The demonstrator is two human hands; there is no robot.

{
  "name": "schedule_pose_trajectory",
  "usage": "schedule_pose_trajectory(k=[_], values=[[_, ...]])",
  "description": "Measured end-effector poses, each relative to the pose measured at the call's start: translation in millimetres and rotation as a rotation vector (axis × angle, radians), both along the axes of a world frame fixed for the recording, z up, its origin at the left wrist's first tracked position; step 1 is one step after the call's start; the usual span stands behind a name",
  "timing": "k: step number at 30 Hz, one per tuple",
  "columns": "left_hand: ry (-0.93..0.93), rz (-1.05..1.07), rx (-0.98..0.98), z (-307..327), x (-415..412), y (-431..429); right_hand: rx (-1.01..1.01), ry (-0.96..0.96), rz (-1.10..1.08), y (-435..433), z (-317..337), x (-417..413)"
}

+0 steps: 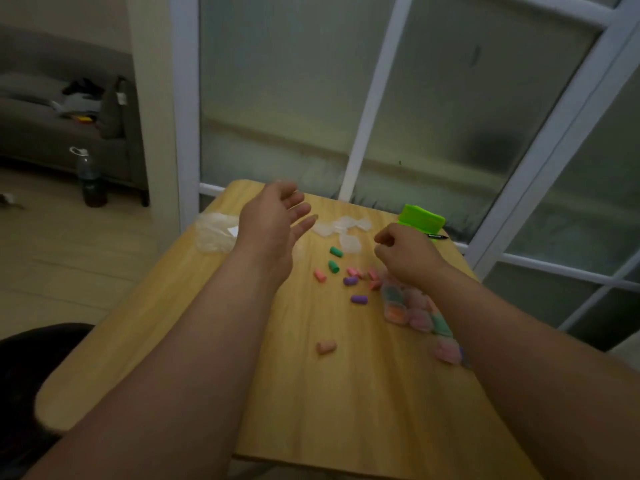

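The left hand (273, 220) hangs over the far side of the bench (329, 410), fingers spread and holding nothing. The right hand (405, 254) has its fingers curled in; I cannot tell whether they pinch anything. Loose coloured earplugs (349, 280) lie on the bench between the hands. The white label on the black marker (437, 236) is too small to read.

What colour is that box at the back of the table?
Bright green; the head view shows the box best.

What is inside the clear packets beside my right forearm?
Foam plugs show through the clear packets: orange, pink and green. The right forearm covers part of the row.
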State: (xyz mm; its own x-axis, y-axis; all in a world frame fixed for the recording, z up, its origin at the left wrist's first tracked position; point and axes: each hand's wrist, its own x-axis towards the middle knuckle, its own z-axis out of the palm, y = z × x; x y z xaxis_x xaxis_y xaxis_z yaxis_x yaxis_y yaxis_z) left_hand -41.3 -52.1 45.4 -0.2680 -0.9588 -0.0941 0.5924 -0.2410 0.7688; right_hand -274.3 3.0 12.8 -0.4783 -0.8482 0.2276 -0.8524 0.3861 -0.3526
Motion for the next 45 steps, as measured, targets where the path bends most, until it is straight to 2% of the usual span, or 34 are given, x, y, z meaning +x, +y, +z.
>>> schedule_pose_trajectory(k=[6,11,15,19,23,27,31,35,41,45], values=[[0.031,0.022,0.033,-4.8,2.0,-12.0,0.089,0.061,0.077,-61.1,-2.2,-3.4],[0.008,0.007,0.048,-10.4,3.8,-17.5,0.196,0.257,0.256,-108.2,-0.9,21.6],[-0.022,-0.013,0.068,-16.2,4.2,-17.7,0.262,0.358,0.243,-124.8,-4.8,34.9],[-0.031,-0.026,0.053,-14.7,6.2,-16.3,0.26,0.348,0.222,-123.6,-6.2,39.7],[-0.069,-0.066,0.02,-15.2,10.7,-7.8,0.128,0.221,0.238,-99.6,5.7,47.2],[-0.217,-0.164,-0.058,-15.9,17.3,15.4,-0.181,-0.089,0.252,-33.6,23.3,68.7],[-0.394,-0.368,-0.097,-16.4,26.6,47.6,-0.415,-0.333,0.276,53.0,21.1,99.8],[-0.36,-0.557,-0.232,-17.9,32.3,76.9,-0.434,-0.374,0.34,108.2,9.3,116.3],[-0.362,-0.607,-0.344,-18.6,52.0,91.8,-0.41,-0.462,0.361,130.1,6.1,130.2],[-0.388,-0.586,-0.355,-19.3,61.9,101.2,-0.375,-0.692,0.276,140.2,4.3,140.5]])
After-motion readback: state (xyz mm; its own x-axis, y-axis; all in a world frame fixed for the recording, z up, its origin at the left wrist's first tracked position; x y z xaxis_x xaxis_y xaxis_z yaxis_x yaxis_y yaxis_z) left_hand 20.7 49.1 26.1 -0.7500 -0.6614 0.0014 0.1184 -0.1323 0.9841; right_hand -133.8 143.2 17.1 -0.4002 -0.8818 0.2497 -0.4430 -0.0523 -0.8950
